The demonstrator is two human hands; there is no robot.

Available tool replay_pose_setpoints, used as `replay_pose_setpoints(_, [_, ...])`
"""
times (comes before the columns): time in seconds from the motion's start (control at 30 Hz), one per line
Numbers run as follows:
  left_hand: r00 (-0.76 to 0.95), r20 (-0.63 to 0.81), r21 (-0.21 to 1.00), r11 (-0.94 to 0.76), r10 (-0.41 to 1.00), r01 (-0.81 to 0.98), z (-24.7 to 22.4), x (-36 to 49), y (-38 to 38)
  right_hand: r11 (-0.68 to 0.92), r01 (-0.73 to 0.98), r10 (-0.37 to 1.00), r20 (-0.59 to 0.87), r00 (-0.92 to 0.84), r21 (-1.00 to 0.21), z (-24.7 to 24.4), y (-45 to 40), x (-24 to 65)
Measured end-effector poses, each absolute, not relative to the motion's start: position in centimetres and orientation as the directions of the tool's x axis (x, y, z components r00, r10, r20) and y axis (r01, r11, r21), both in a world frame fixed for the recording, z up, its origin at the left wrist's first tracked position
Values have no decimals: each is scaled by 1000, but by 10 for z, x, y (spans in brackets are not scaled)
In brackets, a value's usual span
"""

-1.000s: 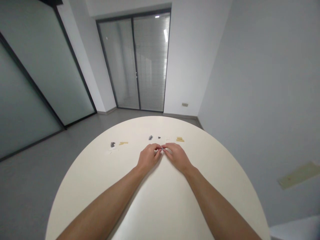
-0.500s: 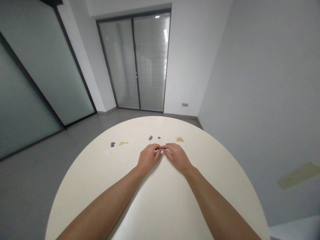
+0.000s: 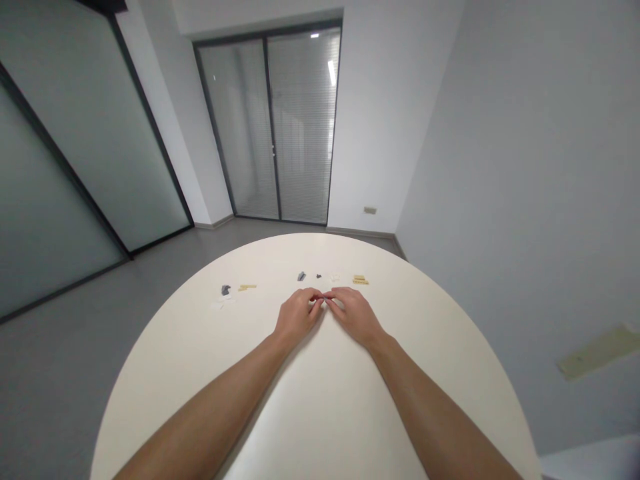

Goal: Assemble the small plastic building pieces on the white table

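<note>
Fingertips meet in a pinch where my left hand (image 3: 299, 313) and my right hand (image 3: 354, 315) come together over the table. Between them is a tiny dark piece (image 3: 325, 298), mostly covered by the fingers and too small to name. Just beyond the hands lie a grey piece (image 3: 301, 276), a small black piece (image 3: 319, 276), faint white pieces (image 3: 335, 278) and some yellow strips (image 3: 360, 279). Off to the left are a dark grey piece (image 3: 226, 290), more yellow strips (image 3: 247, 287) and white scraps (image 3: 223, 303).
The round white table (image 3: 320, 413) curves away on both sides, with its far edge past the small pieces. Behind it stands a glass door with blinds (image 3: 303, 133). Frosted glass panels (image 3: 75, 133) are on the left, and a plain wall (image 3: 525, 167) is close on the right.
</note>
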State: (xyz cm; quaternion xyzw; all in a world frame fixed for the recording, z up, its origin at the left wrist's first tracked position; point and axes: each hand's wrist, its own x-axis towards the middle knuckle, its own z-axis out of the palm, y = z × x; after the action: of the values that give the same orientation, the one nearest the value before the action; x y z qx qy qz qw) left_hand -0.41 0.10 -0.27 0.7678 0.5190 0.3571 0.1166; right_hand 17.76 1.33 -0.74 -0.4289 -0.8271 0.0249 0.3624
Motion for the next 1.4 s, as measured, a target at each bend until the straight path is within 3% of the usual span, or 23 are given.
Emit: replay_pose_setpoints(1.4, [209,465,573,-473,860,669,-9,-5,4,627,689,733,574,-364,-364,-5,12,177])
